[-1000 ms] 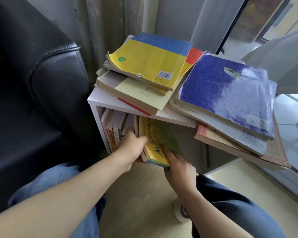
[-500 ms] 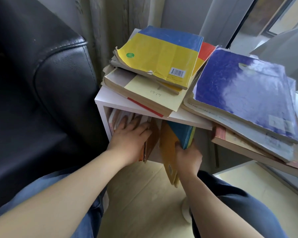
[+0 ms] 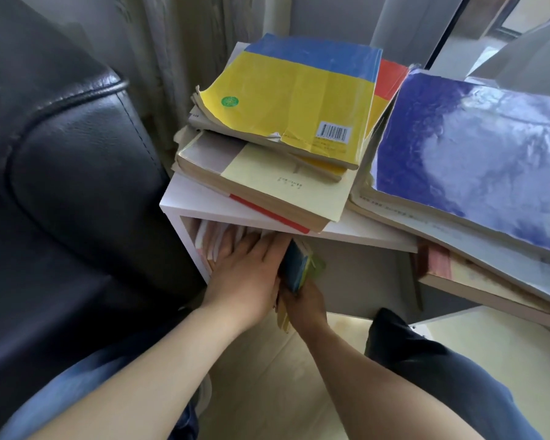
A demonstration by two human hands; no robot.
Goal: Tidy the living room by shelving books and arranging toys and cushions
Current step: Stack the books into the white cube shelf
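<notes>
A small white shelf point(image 3: 185, 206) stands beside the sofa. Upright books point(image 3: 205, 239) fill the left of its compartment. My left hand point(image 3: 245, 268) lies flat against these books, fingers straight. Right of it, my right hand point(image 3: 305, 301) grips the lower edge of a blue and yellow book point(image 3: 296, 268) that stands upright, partly inside the compartment. On top of the shelf lie a yellow and blue book point(image 3: 292, 100), a cream book point(image 3: 267, 188) under it, and a large purple book point(image 3: 470, 147) on a stack that overhangs to the right.
A black leather sofa arm point(image 3: 64, 147) stands close on the left. A curtain point(image 3: 172, 42) hangs behind the shelf. My knees are at the bottom, with pale floor point(image 3: 267, 376) between them. A window frame point(image 3: 451, 30) runs behind the stacks.
The blue and yellow book went from tilted to upright and moved deeper into the compartment beside the others. My left hand went from curled to flat on the shelved books.
</notes>
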